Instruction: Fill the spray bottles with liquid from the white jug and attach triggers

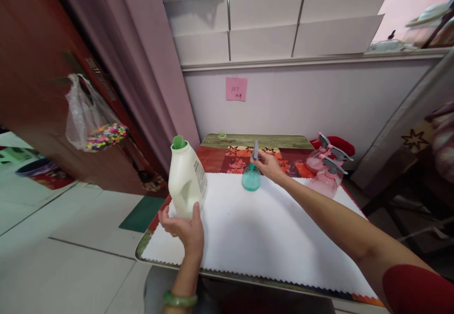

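Note:
A white plastic jug (pixel 187 181) with a green spout in its open mouth stands at the left of the white cloth (pixel 227 238). Close in front of its base is my left hand (pixel 186 229), thumb up and fingers spread; whether it touches the jug I cannot tell. Near the middle stands a teal spray bottle (pixel 251 180) with a grey spray head. My right hand (pixel 268 165) reaches in from the right, its fingers closed around the neck and head of that bottle. A green cap (pixel 222 135) lies at the table's back edge.
Several pink spray bottles (pixel 323 184) with grey heads crowd the table's right side, by a red bowl (pixel 342 146). A plastic bag of colourful pieces (pixel 104 134) hangs from the door at left. A pink note (pixel 236 89) is stuck on the wall behind.

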